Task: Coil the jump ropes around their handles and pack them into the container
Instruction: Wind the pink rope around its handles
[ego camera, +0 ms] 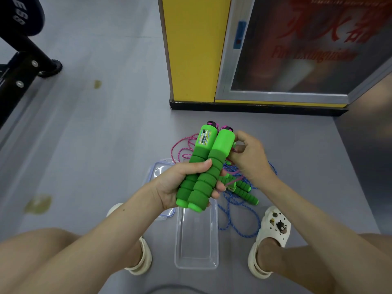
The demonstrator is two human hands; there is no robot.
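Gripping the two green foam handles (203,166) side by side in my left hand (169,187), fingers wrapped round their lower halves, I have my right hand (250,158) at two o'clock of them. Its thumb and forefinger are curled in what looks like a pinch on the pink rope (180,148) close to the handle caps. The handles look light. The ribbed foam should be soft and grippy, so that is where I hold, while the smooth plastic tops look likelier to slip. The cord is thin and limp, hanging in loose loops at eleven o'clock behind the handles. I judge it will spring off unless each turn is laid under tension, so pinching it close to the caps makes sense. Below my hands, at six o'clock, the clear container (197,240) sits open and holds nothing, with its lid (158,170) just beside it at nine o'clock, partly hidden by my wrist. It looks rigid but light and may skid when I push a bundle in. At four o'clock the blue rope (239,225) sprawls uncoiled around its own green handles (244,190), near my right shoe (273,228). The grey floor (106,134) is smooth with a few yellowish stains (39,204). At twelve o'clock stands a yellow pillar (195,49) beside a fire-extinguisher cabinet (307,49), and a black equipment frame (21,66) at ten o'clock.
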